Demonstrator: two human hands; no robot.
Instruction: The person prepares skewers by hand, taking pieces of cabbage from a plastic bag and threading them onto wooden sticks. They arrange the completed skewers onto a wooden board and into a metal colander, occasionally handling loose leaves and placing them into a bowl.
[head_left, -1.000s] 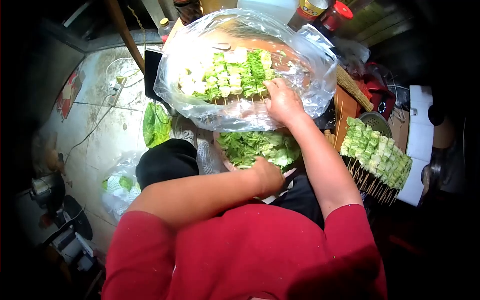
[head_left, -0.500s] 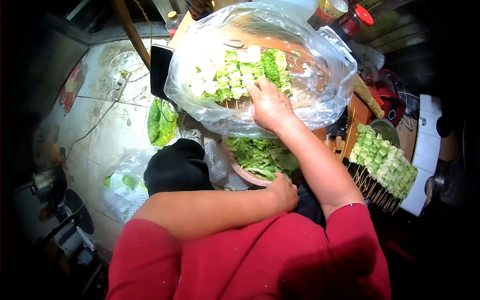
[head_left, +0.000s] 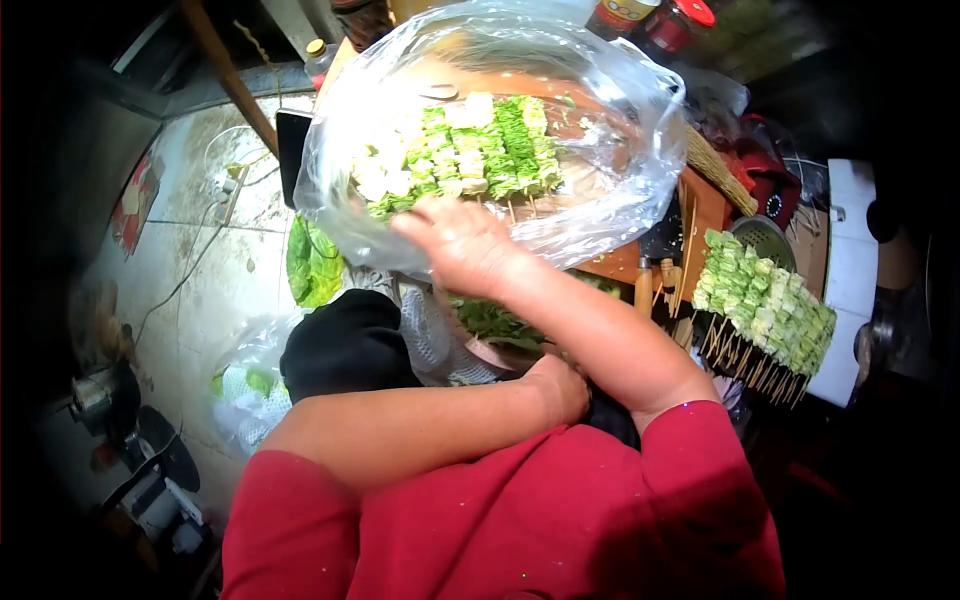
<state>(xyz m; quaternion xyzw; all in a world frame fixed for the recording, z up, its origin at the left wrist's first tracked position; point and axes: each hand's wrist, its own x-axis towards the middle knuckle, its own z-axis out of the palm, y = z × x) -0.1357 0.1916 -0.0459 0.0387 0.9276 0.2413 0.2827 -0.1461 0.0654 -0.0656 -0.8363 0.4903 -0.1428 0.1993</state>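
Observation:
My right hand (head_left: pixel 458 240) is over the near edge of a clear plastic bag (head_left: pixel 620 215), slightly blurred, fingers stretched left, holding nothing I can see. Inside the bag a row of skewered green leaves (head_left: pixel 475 150) lies side by side, stick ends toward me. Loose pale leaf pieces (head_left: pixel 382 172) sit at the row's left. My left hand (head_left: pixel 562 388) rests by the near rim of a pink bowl (head_left: pixel 500 355), under my right forearm; its fingers are mostly hidden. Leafy greens (head_left: pixel 495 320) fill the bowl, partly covered by my arm.
More leaf skewers (head_left: pixel 765 310) are stacked at the right beside a white box (head_left: pixel 850 270). A phone (head_left: pixel 291 150) stands left of the bag. One large leaf (head_left: pixel 313 262) lies below it, near a bag with netted vegetables (head_left: pixel 250 390). A red-lidded jar (head_left: pixel 690 18) stands at the back.
My right hand has left the skewers in the bag and moved left and toward me, now across the bowl. The whole view has shifted slightly; my left hand stays near the bowl.

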